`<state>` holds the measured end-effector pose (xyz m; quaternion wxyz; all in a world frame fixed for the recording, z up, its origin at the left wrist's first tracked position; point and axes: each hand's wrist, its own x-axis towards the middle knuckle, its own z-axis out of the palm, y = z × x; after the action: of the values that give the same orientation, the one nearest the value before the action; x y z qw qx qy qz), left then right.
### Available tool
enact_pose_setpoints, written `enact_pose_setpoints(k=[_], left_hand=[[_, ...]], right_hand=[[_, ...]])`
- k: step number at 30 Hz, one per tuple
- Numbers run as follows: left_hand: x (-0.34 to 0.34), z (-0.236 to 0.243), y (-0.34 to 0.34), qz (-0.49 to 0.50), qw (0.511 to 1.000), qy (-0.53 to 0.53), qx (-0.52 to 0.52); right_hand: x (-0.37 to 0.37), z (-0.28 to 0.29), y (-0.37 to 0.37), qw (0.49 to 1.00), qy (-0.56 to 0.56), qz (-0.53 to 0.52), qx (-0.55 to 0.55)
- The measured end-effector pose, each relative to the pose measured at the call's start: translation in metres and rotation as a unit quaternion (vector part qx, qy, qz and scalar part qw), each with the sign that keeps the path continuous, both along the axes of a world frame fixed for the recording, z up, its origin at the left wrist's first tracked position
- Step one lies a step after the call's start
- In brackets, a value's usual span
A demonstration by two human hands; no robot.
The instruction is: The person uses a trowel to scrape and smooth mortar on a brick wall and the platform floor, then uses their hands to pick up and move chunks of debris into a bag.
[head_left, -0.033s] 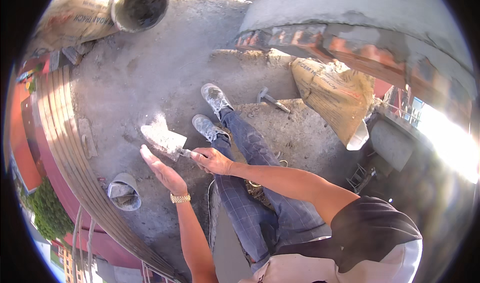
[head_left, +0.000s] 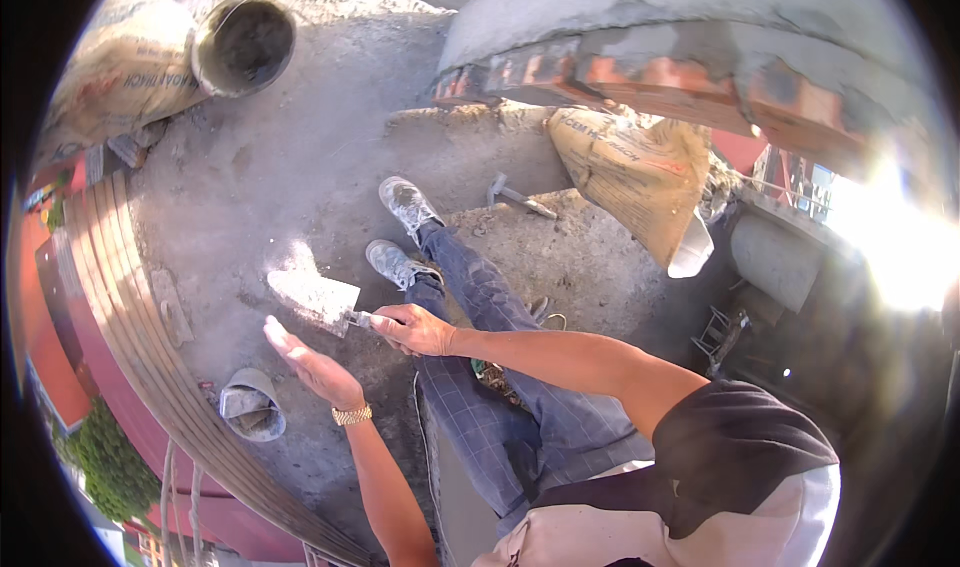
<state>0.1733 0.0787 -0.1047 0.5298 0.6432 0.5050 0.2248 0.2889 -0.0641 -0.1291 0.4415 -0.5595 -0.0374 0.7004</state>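
Note:
My right hand [head_left: 415, 329] is closed around the handle of a trowel [head_left: 338, 296], its blade pointing away to the left. Pale powdery material covers part of the blade, and a bright whitish patch shows at its far edge. My left hand [head_left: 318, 372] is stretched flat with the fingers together and the thumb side near the blade; nothing is in it. A gold-coloured watch band is on that wrist. Whether the left fingertips touch the trowel I cannot tell; a small gap seems to show.
A hammer [head_left: 522, 197] lies beyond my shoes. Right of it sits a paper cement sack [head_left: 635, 172], below a brick and mortar ledge [head_left: 660, 77]. A bucket [head_left: 252, 404] stands at left; another bucket [head_left: 243, 47] lies by sacks at far left. Ribbed edging [head_left: 150, 317] curves along the left.
The whole view has shifted slightly, so the scene sits further left. Both hands and the trowel keep nearly the same arrangement.

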Motion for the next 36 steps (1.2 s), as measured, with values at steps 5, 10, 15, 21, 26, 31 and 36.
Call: enact_pose_setpoints(k=[5, 10, 15, 21, 26, 31, 36], left_hand=[[0.012, 0.102, -0.026, -0.01, 0.993, 0.12, -0.013], [0.009, 0.089, -0.085, -0.135, 0.973, 0.098, -0.16], [0.075, 0.119, -0.152, -0.265, 0.917, 0.147, -0.26], [0.195, 0.134, -0.306, -0.305, 0.824, 0.146, -0.456], [0.281, 0.12, -0.462, -0.1, 0.726, 0.186, -0.654], [0.337, 0.026, -0.485, -0.066, 0.74, 0.192, -0.641], [0.39, -0.006, -0.532, 0.076, 0.671, 0.263, -0.689]], right_hand=[[0.053, 0.14, -0.094, 0.993, -0.045, -0.107, -0.033], [0.091, 0.252, -0.249, 0.944, -0.137, -0.289, -0.082], [0.123, 0.275, -0.349, 0.856, -0.231, -0.439, -0.145], [0.163, 0.229, -0.427, 0.736, -0.552, -0.216, -0.327], [0.175, 0.247, -0.533, 0.723, -0.576, -0.29, -0.249], [0.126, 0.275, -0.723, 0.704, -0.561, -0.356, -0.25], [-0.032, 0.267, -0.951, 0.662, -0.381, -0.411, -0.498]])
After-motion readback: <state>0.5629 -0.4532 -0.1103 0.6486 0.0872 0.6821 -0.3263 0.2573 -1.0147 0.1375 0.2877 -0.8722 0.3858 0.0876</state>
